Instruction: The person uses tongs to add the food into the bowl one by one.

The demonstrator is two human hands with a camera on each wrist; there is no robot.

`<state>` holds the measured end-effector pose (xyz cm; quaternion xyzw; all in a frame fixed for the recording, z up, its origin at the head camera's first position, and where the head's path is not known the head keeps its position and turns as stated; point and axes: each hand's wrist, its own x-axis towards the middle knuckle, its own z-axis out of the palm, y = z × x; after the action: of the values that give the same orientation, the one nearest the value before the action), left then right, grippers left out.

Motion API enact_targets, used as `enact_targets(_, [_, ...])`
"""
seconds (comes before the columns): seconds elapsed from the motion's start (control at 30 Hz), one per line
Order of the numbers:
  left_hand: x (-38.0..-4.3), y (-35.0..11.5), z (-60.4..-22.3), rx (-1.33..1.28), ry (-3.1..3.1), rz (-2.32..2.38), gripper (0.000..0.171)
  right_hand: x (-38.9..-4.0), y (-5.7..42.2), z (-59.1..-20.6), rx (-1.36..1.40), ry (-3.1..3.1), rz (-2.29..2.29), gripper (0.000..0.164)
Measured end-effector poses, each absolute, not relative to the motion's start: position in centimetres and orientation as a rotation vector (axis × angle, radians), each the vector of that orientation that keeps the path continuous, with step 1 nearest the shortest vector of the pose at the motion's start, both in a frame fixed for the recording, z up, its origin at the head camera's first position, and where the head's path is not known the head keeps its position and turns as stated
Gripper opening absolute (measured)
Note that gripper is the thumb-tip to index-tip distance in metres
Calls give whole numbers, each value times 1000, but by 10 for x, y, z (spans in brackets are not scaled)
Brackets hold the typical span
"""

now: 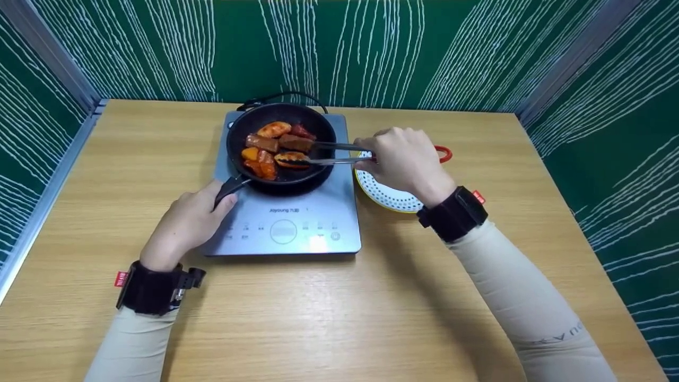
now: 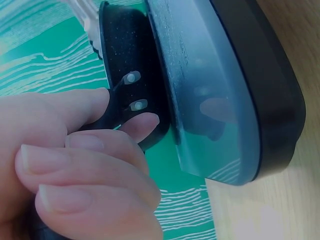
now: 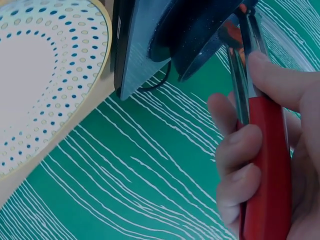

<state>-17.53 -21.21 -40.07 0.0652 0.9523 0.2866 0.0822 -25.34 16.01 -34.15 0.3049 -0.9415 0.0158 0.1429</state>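
In the head view, a black frying pan (image 1: 238, 151) sits on a grey induction cooktop (image 1: 318, 212). My left hand (image 1: 188, 220) grips the pan's black handle (image 1: 232, 187), fingers curled beneath it in the left wrist view. My right hand (image 1: 406, 162) holds metal tongs (image 1: 345, 161) with red handles (image 3: 270, 165), their tips inside the pan. Those tips reach a brown slab of food (image 1: 296, 143) and an orange piece with dark stripes (image 1: 292, 159); whether either is pinched I cannot tell. Several other browned and orange food pieces (image 1: 261, 142) lie to the left in the pan.
A white dotted plate (image 1: 390, 196) with a yellow rim stands right of the cooktop, partly under my right hand. Behind the pan runs a black cord (image 1: 297, 94). Green walls with white lines (image 1: 371, 53) enclose the wooden table (image 1: 297, 318) at the back and sides.
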Motion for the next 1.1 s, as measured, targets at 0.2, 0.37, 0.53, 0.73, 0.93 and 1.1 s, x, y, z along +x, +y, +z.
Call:
enact_targets(0.2, [-175, -213, -401, 215, 2865, 836, 34, -252, 160, -346, 914, -2583, -89, 30])
enact_targets(0.37, [-175, -212, -402, 199, 2850, 851, 34, -254, 161, -348, 901, -2583, -121, 33])
enact_targets(0.53, [-175, -212, -402, 200, 2845, 862, 32, -256, 164, -348, 893, -2583, -132, 35])
enact_targets(0.73, [-175, -214, -403, 192, 2841, 862, 31, -257, 168, -350, 909, -2559, -134, 36])
enact_targets(0.93, [-174, -214, -404, 182, 2833, 871, 32, -255, 182, -348, 927, -2522, 36, 36])
enact_targets(1.1, [-175, -213, -403, 214, 2867, 855, 33, -247, 220, -340, 837, -2517, 179, 35])
